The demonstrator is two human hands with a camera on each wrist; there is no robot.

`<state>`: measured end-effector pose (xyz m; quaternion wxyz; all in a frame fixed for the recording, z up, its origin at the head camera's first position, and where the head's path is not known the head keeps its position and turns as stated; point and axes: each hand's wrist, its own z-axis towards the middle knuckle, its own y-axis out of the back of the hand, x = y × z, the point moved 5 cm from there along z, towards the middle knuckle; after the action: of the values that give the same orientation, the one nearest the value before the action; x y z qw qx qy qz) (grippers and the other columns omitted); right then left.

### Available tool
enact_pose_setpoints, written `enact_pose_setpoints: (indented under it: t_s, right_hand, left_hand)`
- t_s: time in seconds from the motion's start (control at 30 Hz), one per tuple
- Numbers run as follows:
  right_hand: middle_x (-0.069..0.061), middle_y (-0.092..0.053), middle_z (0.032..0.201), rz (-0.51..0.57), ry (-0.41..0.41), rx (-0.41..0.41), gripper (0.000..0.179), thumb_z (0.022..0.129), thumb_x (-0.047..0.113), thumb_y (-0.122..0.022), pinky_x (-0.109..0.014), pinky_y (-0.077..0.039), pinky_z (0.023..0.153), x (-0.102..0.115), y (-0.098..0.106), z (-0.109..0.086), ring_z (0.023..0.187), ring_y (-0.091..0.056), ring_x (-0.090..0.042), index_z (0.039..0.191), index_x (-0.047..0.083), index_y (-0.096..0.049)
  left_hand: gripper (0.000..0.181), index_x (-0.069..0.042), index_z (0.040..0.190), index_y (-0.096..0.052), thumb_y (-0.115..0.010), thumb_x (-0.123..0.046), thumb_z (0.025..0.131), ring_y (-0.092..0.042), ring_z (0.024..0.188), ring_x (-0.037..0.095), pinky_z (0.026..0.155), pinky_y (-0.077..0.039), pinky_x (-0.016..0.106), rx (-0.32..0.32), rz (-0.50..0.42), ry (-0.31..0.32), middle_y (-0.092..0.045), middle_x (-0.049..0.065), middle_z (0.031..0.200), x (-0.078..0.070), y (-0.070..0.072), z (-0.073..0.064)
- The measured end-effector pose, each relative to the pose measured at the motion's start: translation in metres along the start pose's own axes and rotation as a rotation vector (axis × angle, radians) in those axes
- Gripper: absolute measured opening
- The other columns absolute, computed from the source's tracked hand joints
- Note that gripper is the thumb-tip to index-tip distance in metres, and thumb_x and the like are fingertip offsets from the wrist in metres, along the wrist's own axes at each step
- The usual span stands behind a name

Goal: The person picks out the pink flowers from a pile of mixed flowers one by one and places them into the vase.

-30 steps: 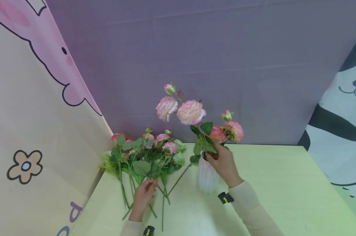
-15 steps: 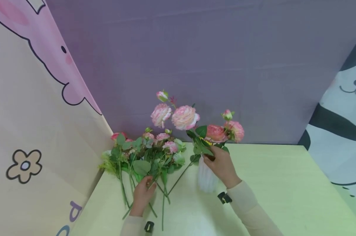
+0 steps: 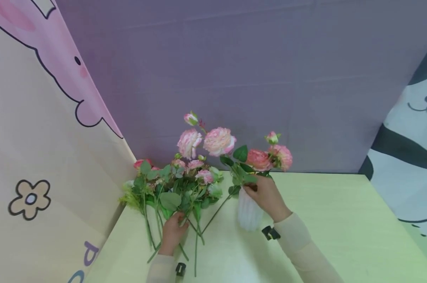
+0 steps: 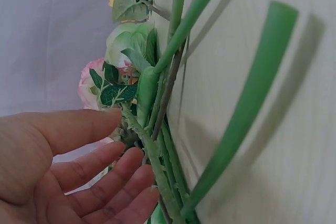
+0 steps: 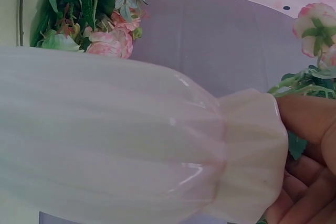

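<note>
A white fluted vase with a ruffled rim stands upright on the table. At its mouth my right hand pinches the stem of a pale pink flower spray, whose blooms lean left above the table. The fingers are partly behind the rim in the right wrist view, and the stem's lower end is hidden. Coral-pink flowers rise from the vase behind this hand. My left hand is at the green stems of the flower pile, fingers loosely bent, thumb tip close to one stem and not closed round it.
Several pink, white and green flowers with leaves lie heaped at the table's left, their stems pointing toward the front. The pale table extends right of the vase. A purple backdrop stands behind, and a printed wall panel borders the left.
The pale pink spray has sunk and swung left, with my right hand at the vase mouth throughout. My left hand has shifted slightly forward at the stems.
</note>
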<state>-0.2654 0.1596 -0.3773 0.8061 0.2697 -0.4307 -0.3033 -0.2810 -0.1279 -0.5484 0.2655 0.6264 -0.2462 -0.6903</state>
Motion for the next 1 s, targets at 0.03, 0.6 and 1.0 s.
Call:
enact_pose_setpoints:
  t_s: [0.03, 0.6, 1.0]
  right_hand:
    - [-0.009, -0.068, 0.077, 0.003, -0.007, 0.013, 0.012, 0.079, 0.0, -0.072, -0.03, -0.055, 0.062, 0.0, 0.001, 0.0, 0.066, -0.064, -0.016, 0.09, 0.002, -0.067]
    - [-0.012, -0.069, 0.083, 0.033, -0.024, 0.037, 0.012, 0.08, 0.001, -0.072, -0.032, -0.056, 0.065, -0.001, 0.001, 0.0, 0.07, -0.065, -0.02, 0.091, -0.001, -0.067]
    - [-0.013, -0.069, 0.085, 0.053, -0.034, -0.003, 0.016, 0.08, 0.001, -0.072, -0.032, -0.056, 0.065, -0.001, 0.001, -0.002, 0.071, -0.066, -0.02, 0.095, -0.002, -0.067]
  left_hand:
    - [0.029, 0.003, 0.11, -0.061, -0.068, -0.008, 0.084, -0.062, 0.092, 0.033, 0.077, -0.053, 0.045, 0.002, 0.003, 0.004, -0.066, 0.018, 0.1, 0.0, -0.001, 0.001]
    - [0.022, 0.003, 0.104, -0.064, -0.067, -0.004, 0.083, -0.064, 0.08, 0.027, 0.067, -0.054, 0.038, 0.035, 0.071, 0.037, -0.068, 0.013, 0.091, 0.011, -0.008, 0.011]
    - [0.012, 0.001, 0.092, -0.069, -0.068, -0.003, 0.081, -0.063, 0.073, 0.021, 0.063, -0.054, 0.034, 0.036, 0.102, 0.026, -0.068, 0.008, 0.081, 0.017, -0.011, 0.013]
